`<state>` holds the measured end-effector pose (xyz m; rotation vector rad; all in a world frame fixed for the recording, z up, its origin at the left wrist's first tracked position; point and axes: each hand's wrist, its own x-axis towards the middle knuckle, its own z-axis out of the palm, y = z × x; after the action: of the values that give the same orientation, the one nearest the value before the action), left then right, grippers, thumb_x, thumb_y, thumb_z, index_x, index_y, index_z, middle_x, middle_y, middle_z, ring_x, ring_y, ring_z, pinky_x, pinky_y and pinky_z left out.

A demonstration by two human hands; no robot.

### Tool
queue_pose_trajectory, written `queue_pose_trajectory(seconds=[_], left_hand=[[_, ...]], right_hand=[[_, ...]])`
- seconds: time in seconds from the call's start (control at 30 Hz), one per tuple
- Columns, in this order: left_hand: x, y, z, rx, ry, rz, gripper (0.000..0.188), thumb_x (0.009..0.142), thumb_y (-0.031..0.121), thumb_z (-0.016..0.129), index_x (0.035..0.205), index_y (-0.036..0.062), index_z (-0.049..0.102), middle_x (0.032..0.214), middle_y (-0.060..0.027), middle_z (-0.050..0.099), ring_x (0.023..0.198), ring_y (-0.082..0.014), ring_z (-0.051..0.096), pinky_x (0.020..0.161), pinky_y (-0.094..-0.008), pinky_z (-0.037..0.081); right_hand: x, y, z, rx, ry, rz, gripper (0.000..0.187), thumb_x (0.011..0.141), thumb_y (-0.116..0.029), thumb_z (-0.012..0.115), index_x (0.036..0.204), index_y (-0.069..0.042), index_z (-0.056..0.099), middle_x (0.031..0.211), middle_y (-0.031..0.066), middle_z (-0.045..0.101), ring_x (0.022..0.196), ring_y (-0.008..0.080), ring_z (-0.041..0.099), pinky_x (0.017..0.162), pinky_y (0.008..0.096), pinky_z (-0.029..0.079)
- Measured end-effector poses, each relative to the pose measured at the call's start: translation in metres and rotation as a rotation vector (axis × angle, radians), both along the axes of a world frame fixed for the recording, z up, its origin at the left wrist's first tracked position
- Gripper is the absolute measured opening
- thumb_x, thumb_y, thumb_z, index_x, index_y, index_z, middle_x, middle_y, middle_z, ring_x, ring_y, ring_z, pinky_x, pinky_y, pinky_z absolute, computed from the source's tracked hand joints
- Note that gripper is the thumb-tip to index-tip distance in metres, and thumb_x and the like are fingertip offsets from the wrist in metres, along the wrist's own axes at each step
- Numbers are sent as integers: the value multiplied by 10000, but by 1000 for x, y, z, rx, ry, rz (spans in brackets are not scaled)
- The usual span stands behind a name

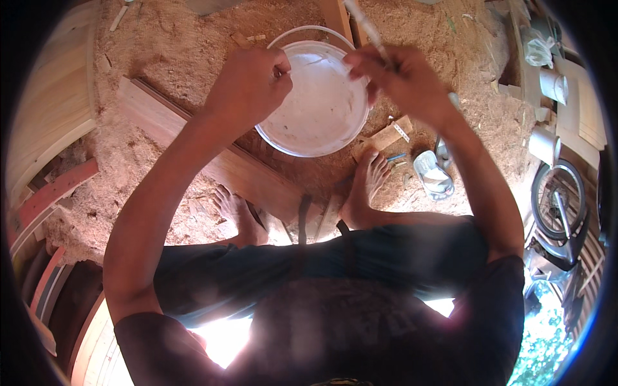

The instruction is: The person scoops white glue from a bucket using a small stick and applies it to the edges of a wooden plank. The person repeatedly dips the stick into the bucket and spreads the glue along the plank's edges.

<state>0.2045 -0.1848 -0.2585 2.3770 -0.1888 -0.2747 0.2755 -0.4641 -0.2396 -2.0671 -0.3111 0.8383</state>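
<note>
A round white bucket [315, 122] with its pale handle raised at the far side sits between my feet, its flat, smudged round face toward me. Over its left rim my left hand [248, 87] is closed, thumb and fingers pinched together; whatever they hold, if anything, is too small to name. My right hand [402, 80], above the bucket's right rim, grips a slim, pale stick-like tool [367, 26] that slants up and away. The tool's far end runs out of the picture, and its kind does not show. Motion slightly blurs the right fingers.
Sawdust [174, 51] covers the ground. A long wooden plank [257, 177] runs diagonally beside the bucket. Near my right foot lie a small wood block [386, 135] and a sandal [433, 175]. White containers [545, 145] and a wheel [559, 199] stand at right; boards [51, 83] at left.
</note>
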Motion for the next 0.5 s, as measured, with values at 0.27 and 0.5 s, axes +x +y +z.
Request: queue_pose_trajectory(seconds=[0.27,0.5], left_hand=[[-25,-17,-8,-50,62,57,180,946,153,747,1006,-7,800,961,-227,792,883,-401,783,833,-493,625],[-34,-21,2,-17,165,14,184,948,159,751,1011,-9,791,975,-248,774,945,-427,773,857,-512,624]], right_hand=[[-45,75,-20,27,242,-321,426,1118,-329,622,1142,87,715,891,174,794,828,285,851,672,368,627],[-43,78,-62,-56,32,-233,459,1038,-162,726,1405,98,636,1091,175,764,753,237,818,723,362,619]])
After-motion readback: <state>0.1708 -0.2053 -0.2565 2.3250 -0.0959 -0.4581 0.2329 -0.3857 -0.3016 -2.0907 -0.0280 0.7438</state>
